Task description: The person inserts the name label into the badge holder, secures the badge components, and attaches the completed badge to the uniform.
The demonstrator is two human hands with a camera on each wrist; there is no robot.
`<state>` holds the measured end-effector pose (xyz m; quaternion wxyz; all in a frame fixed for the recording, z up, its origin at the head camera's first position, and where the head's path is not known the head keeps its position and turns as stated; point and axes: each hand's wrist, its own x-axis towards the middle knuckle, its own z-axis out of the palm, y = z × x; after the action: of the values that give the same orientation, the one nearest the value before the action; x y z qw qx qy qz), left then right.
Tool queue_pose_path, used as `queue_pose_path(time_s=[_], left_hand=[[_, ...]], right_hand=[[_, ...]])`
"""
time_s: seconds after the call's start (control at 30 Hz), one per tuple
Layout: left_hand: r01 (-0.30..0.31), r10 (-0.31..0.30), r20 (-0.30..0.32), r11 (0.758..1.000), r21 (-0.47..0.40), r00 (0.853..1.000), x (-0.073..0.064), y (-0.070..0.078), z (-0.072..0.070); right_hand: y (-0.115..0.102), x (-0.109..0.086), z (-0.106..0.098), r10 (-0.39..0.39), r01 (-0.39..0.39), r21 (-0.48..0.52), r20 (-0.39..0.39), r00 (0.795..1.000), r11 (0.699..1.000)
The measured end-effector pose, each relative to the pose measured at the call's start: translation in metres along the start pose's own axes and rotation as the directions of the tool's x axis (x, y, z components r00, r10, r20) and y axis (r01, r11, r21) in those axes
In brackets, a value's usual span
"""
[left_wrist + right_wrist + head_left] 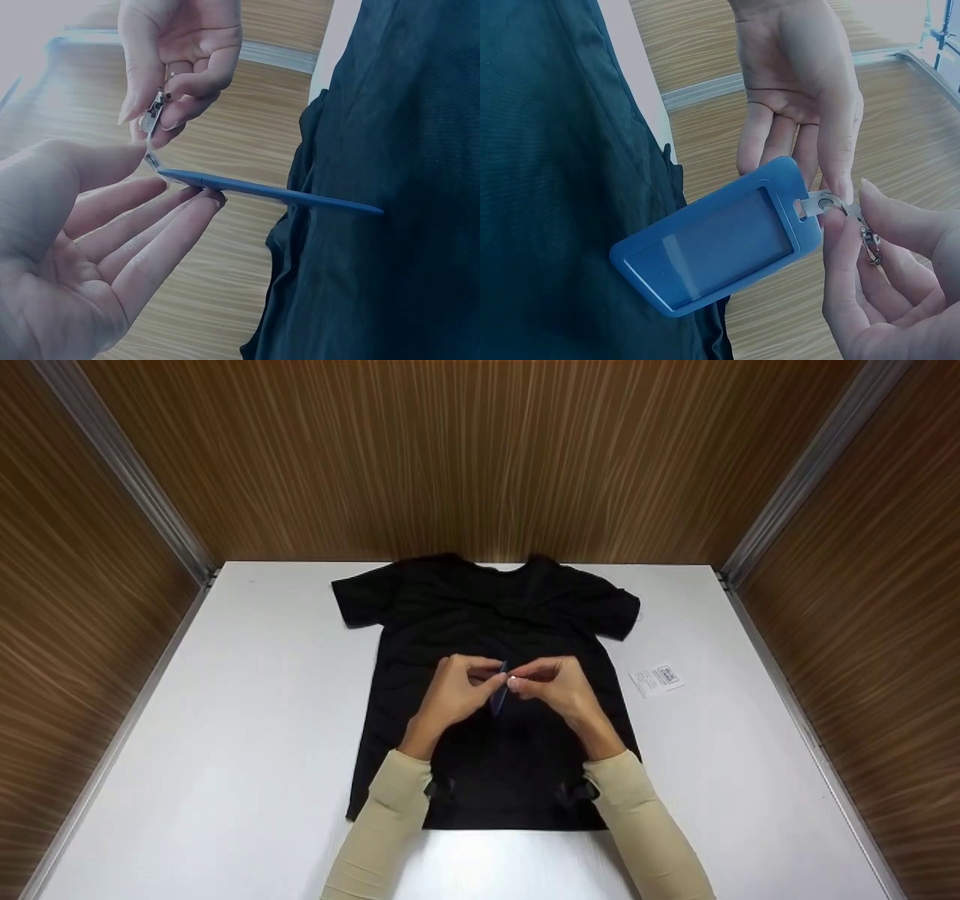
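Note:
A blue badge holder [712, 240] with a clear window hangs tilted over a black T-shirt [480, 757]. Through its slot runs a short clear strap [815, 207] with a snap, and a metal clip [153, 114] is joined to the strap. My left hand [455, 690] pinches the strap at the holder's top end, thumb on one side, with fingertips against the holder's back. Opposite it, my right hand [561, 688] pinches the strap's clip end between thumb and fingers. From the head the holder shows nearly edge-on.
The T-shirt lies spread on a white table [247, 720], collar toward the back wall [480, 457]. To its right is a printed white card [657, 680]. Wood-grain panels [82, 555] stand at the left, right and back.

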<state>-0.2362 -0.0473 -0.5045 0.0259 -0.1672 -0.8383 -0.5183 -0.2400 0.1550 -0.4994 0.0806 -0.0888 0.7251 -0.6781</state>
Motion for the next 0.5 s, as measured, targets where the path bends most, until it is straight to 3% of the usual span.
queue_pose_path(time_s=[0.5], left_hand=[[-0.010,0.011,-0.024,0.999,0.053,1.000,-0.0014,0.0028,0.0033]], right_hand=[[0.0033,0.0005,-0.0019,-0.001,0.000,0.026,0.049,0.999,1.000]])
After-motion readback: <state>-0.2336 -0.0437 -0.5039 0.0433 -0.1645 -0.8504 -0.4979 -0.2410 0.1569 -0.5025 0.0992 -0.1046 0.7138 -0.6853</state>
